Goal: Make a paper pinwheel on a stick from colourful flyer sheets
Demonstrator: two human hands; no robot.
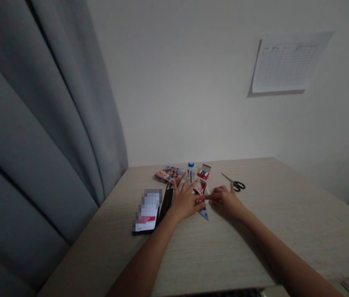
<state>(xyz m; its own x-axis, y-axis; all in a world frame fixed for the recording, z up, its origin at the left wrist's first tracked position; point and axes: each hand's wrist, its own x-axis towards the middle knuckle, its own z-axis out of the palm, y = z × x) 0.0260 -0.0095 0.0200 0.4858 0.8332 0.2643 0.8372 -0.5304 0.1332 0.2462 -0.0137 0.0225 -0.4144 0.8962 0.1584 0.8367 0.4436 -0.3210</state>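
Note:
A small piece of colourful printed paper (203, 212), folded to a pointed corner, lies on the table in front of me. My left hand (185, 202) rests over its left side with the fingers spread, and hides part of it. At the paper's right edge my right hand (226, 201) is closed, its thumb and fingertips pinched on the edge. Just beyond the hands stand a white glue bottle (191, 172) with a blue cap and a small red-and-white box (203, 172). Black-handled scissors (235, 183) lie beyond my right hand.
Left of my left hand, a phone (146, 212) with a lit, blurred screen leans by a dark stand-like object (166, 202). Colourful magazines (168, 175) lie at the back. A grey curtain (53, 103) borders the table's left side. A printed sheet (286, 66) hangs on the wall.

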